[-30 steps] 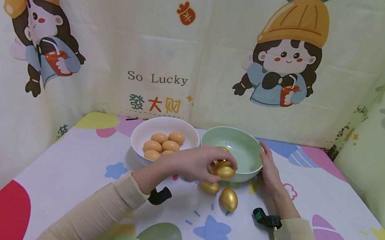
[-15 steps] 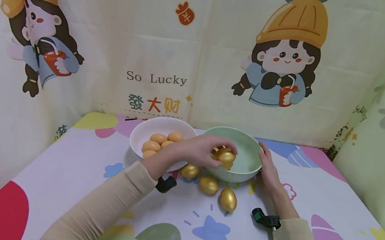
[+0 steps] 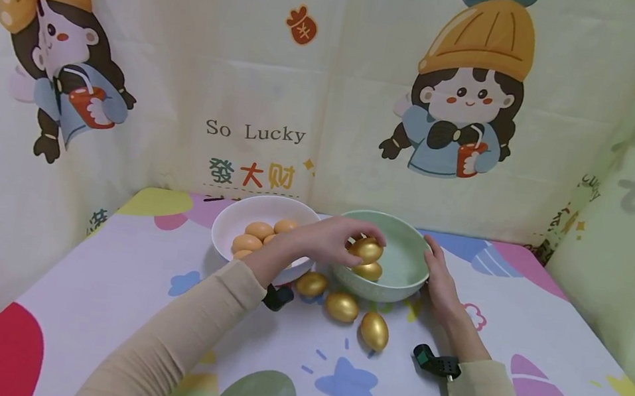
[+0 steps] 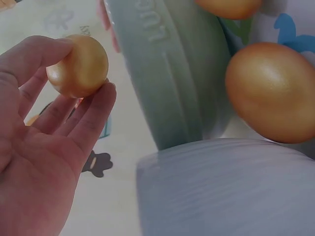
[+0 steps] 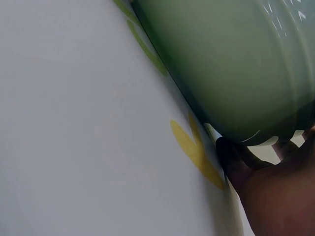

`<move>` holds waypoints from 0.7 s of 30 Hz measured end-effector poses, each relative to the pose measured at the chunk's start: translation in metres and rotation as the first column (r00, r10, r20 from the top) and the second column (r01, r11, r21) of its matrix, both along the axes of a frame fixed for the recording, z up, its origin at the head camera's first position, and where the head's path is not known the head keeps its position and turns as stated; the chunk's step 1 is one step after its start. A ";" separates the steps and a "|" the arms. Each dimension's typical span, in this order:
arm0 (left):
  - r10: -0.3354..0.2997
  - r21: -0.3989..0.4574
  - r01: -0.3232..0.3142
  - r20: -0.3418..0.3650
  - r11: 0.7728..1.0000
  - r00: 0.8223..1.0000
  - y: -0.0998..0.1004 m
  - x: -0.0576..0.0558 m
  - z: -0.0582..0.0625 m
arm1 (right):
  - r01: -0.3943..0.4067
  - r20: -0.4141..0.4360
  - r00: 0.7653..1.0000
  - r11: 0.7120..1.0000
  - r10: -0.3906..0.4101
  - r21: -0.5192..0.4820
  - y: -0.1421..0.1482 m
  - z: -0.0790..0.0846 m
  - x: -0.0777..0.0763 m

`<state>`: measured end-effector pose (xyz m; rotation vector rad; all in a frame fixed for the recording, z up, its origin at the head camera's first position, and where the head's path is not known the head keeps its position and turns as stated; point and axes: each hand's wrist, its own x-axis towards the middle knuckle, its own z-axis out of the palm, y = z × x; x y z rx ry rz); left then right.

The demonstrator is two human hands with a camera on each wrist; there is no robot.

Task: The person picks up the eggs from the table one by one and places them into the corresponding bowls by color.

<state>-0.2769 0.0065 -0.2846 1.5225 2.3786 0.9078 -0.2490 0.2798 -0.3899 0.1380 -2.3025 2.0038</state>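
My left hand [image 3: 324, 239] pinches a golden egg [image 3: 367, 251] between thumb and fingers, over the left side of the green bowl [image 3: 408, 257]. In the left wrist view the held golden egg [image 4: 79, 66] sits at the fingertips. Just below it in the head view, a second golden egg [image 3: 368, 272] lies inside the bowl. My right hand [image 3: 443, 285] rests against the bowl's right outer wall. From the right wrist, its thumb and fingers [image 5: 290, 155] touch the outside of the bowl near the base, partly in shadow.
A white bowl [image 3: 221, 232] with several brown eggs [image 3: 248, 244] stands left of the green one, partly behind my left forearm. Three golden eggs lie on the patterned tablecloth in front: one [image 3: 311, 284] leftmost, one [image 3: 342, 307] in the middle, one [image 3: 375, 331] nearest me.
My left hand has carried the golden egg up and slightly left, from the green bowl's front rim to above its inside. My right hand stays at the bowl's side.
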 end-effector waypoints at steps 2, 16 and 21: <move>0.011 -0.005 -0.011 0.000 1.000 1.000 0.001 -0.003 -0.002 | -0.002 -0.003 1.000 1.000 0.002 -0.004 0.000 -0.001 0.000; 0.064 -0.094 -0.068 -0.043 0.993 0.997 0.006 -0.023 -0.015 | 0.002 -0.001 1.000 1.000 -0.002 -0.010 -0.001 0.000 0.000; 0.081 -0.134 -0.089 -0.060 0.987 0.995 0.010 -0.028 -0.017 | 0.004 0.002 1.000 1.000 -0.004 -0.012 -0.001 -0.001 0.000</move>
